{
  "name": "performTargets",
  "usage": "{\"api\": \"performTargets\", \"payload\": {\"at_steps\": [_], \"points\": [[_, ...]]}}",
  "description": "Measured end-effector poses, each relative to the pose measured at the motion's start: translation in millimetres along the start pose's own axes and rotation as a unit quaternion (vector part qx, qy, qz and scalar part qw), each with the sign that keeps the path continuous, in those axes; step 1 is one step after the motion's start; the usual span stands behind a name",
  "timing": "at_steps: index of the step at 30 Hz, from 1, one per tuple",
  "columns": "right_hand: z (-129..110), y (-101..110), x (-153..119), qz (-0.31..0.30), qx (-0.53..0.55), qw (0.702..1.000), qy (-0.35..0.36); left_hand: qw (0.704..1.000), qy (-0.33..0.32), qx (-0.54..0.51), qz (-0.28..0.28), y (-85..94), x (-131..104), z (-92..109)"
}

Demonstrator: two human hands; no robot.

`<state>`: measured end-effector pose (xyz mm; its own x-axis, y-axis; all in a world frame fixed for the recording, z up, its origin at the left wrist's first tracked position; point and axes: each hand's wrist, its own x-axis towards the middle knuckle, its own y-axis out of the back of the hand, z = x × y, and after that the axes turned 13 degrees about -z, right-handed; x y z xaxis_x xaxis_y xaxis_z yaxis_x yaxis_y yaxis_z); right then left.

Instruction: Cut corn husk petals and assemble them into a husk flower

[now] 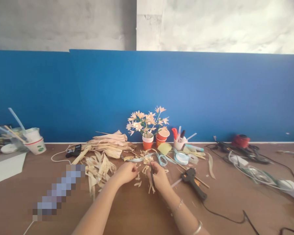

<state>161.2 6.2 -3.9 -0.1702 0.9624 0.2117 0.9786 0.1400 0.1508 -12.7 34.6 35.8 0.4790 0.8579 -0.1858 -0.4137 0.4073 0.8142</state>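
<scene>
My left hand (128, 172) is closed in a pinch above the table, and anything between its fingertips is too small to make out. Close to it on the right, my right hand (159, 178) is wrapped round slim dark scissors (152, 173), held upright. Small cut scraps of husk (138, 183) lie on the table between and below the hands. Just left of my left hand is a loose heap of dried corn husks (100, 166). Beyond the hands, pale husk flowers (147, 120) on green stems stand in a red-and-white paper cup (147, 142).
A black glue gun (193, 182) with its cord lies to the right. Behind are tape rolls (181, 158), a second red cup (163, 133) and a pen cup (178, 144). Long husks (110, 145) lie by the blue partition (100, 94). Cables (259, 182) spread far right.
</scene>
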Motion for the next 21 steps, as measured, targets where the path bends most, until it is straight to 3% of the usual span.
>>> {"api": "performTargets", "payload": {"at_steps": [3,8,11,14,17,21], "points": [[-4,3,-4,-0.044,-0.134,0.99,-0.011,1.0,0.012,-0.003,0.015,-3.3,-13,-1],[-16,11,-8,-0.05,-0.38,0.921,-0.071,0.993,0.017,0.011,0.119,-11.1,-16,-10],[-23,14,-9,-0.047,-0.433,0.897,-0.079,0.983,0.002,0.024,0.184,-16.4,-16,-15],[-29,13,-10,-0.033,-0.44,0.896,-0.054,0.978,-0.022,-0.015,0.209,-17.3,-18,-12],[-36,5,-13,-0.043,-0.394,0.918,-0.023,0.969,-0.084,-0.144,0.185,-18.2,-22,2],[-39,-8,-20,-0.076,-0.289,0.954,0.021,0.931,-0.191,-0.306,0.051,-28.2,-27,28]]}}
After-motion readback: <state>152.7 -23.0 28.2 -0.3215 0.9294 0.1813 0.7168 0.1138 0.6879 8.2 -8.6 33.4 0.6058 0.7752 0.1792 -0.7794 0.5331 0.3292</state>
